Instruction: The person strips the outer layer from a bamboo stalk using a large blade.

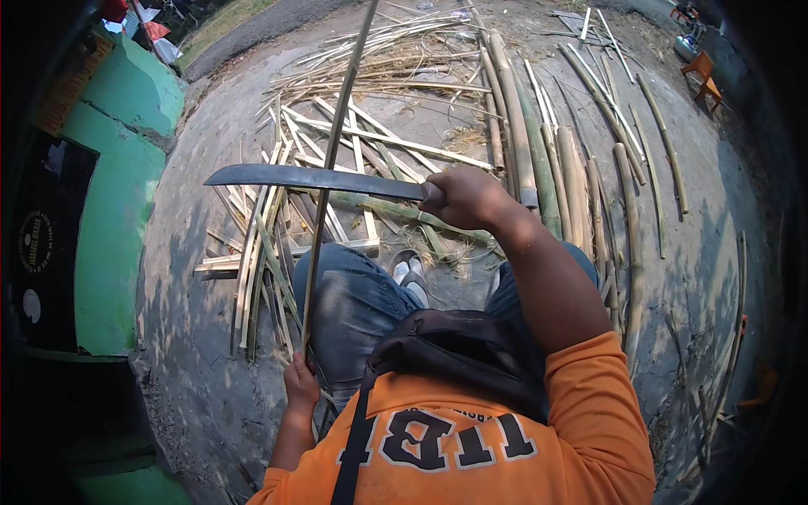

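Observation:
My right hand (471, 195) is closed round the handle of a machete (316, 179), whose long dark blade points left. The blade lies across a thin bamboo strip (335, 126) at about mid-length; whether they touch I cannot tell. Low on the left, my left hand (301, 380) grips the near end of that strip, which runs up past my left knee and out of the top of the picture. Beyond my knees lies a heap of split bamboo strips (370, 135) on the ground, pale and green ones crossing each other.
Whole bamboo poles (511, 118) lie lengthwise ahead and to the right, with more poles (631, 244) beside my right leg. A green wall (114, 244) stands on the left. Far right is an orange chair (703, 77). A black waist bag (459, 345) rests on my lap.

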Demonstrator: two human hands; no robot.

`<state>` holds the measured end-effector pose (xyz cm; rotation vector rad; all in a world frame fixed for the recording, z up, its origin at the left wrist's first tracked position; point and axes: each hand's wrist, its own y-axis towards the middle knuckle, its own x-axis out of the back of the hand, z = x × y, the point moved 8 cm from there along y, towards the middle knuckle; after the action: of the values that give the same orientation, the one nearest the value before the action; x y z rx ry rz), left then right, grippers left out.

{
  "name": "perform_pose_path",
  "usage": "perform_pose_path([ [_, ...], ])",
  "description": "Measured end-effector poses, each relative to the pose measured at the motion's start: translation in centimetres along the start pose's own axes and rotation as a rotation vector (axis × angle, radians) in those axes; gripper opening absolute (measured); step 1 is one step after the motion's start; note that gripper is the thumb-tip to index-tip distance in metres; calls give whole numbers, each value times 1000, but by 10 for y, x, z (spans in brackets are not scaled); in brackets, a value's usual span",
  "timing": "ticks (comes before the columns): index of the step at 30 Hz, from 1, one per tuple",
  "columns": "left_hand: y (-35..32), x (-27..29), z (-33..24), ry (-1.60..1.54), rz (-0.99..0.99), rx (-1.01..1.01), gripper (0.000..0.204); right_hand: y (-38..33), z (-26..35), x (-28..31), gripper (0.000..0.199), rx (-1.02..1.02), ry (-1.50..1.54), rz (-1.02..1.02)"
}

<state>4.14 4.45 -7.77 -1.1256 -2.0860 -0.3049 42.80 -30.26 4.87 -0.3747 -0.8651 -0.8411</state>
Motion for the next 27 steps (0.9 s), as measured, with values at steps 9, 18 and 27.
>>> perform_pose_path([
  [9, 2, 5, -6, 36, 7, -14, 72, -6, -1, 21, 14, 30, -129, -122],
  [18, 1, 2, -2, 60, -16, -4, 72, -3, 6, -2, 20, 32, -98, 28],
  [27, 4, 6, 6, 70, -53, 3, 70, -8, 13, 16, 9, 147, -167, -118],
])
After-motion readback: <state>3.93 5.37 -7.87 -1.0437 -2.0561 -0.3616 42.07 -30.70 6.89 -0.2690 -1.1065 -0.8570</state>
